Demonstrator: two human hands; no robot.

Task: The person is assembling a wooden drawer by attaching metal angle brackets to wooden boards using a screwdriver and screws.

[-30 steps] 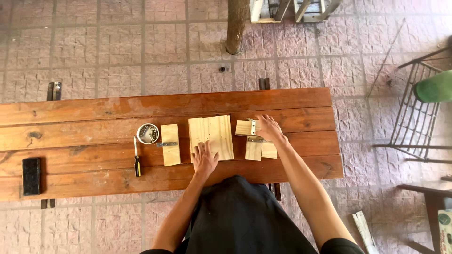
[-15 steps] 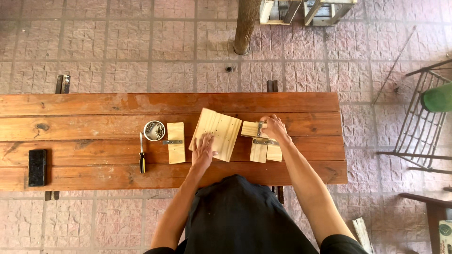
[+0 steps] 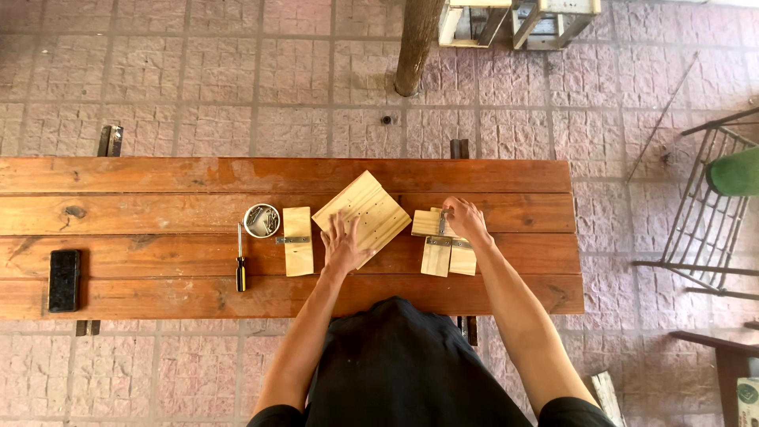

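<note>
My wooden bench (image 3: 158, 178) carries pale boards (image 3: 365, 215) at centre, a screwdriver (image 3: 240, 261), a small tin (image 3: 262, 221), and a black block (image 3: 64, 280) near its left edge.

Only packaging I can spot is a pale green-and-white box (image 3: 748, 402) cut off at the bottom right corner, down on the floor.

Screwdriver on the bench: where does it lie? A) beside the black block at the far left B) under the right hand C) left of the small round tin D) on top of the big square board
C: the screwdriver lies just left of the round tin, clear of both hands.
</note>
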